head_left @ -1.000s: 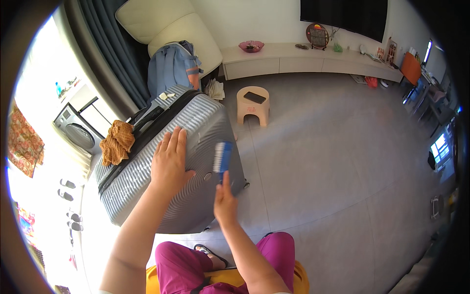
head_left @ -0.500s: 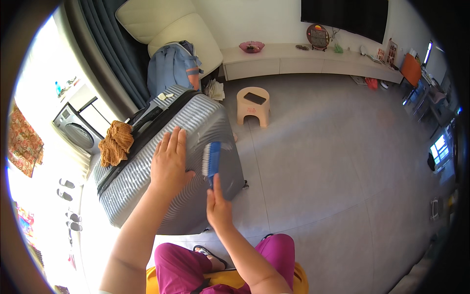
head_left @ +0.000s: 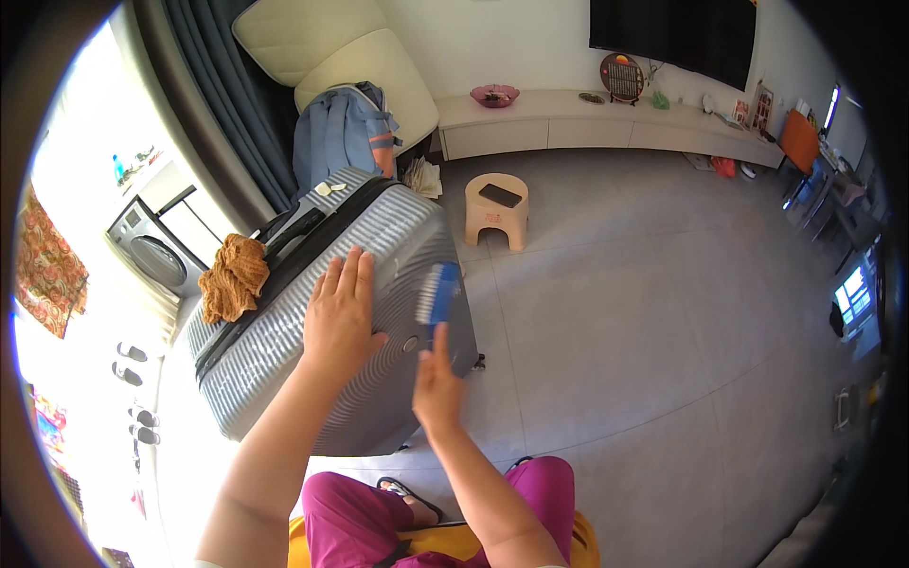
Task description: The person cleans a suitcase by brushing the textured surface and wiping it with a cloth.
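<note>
Left hand: the left hand (head_left: 343, 317) is spread flat, palm down, fingers apart, resting right on top of the suitcase shell. Not gripping anything.

Right hand: the right hand (head_left: 437, 388) is closed around the handle of a blue brush (head_left: 439, 296), which sticks up toward 12 o'clock from the fist. Bristle side faces the left hand, and the brush head sits over the suitcase's right edge.

Suitcase: silver-grey ribbed hard-shell suitcase (head_left: 284, 331), lying flat on the floor, running from about 8 o'clock up to 1 o'clock. Black zipper band runs along its length. Pretty much dead centre-left of the view.

Cloth: crumpled orange-brown cloth (head_left: 232, 275) lying on the suitcase's left side, at roughly 10 o'clock from the left hand.

Backpack: blue backpack (head_left: 343, 133) just past the far end of the suitcase, leaning against a cream armchair (head_left: 322, 57).

Stool: small beige plastic stool (head_left: 496, 208) at 1 o'clock from the brush, with a dark phone (head_left: 499, 195) lying on it.

Floor: grey tiled floor (head_left: 663, 331).

Lap: magenta trousers (head_left: 360, 506) at 6 o'clock, on a yellow seat (head_left: 582, 540).
</note>
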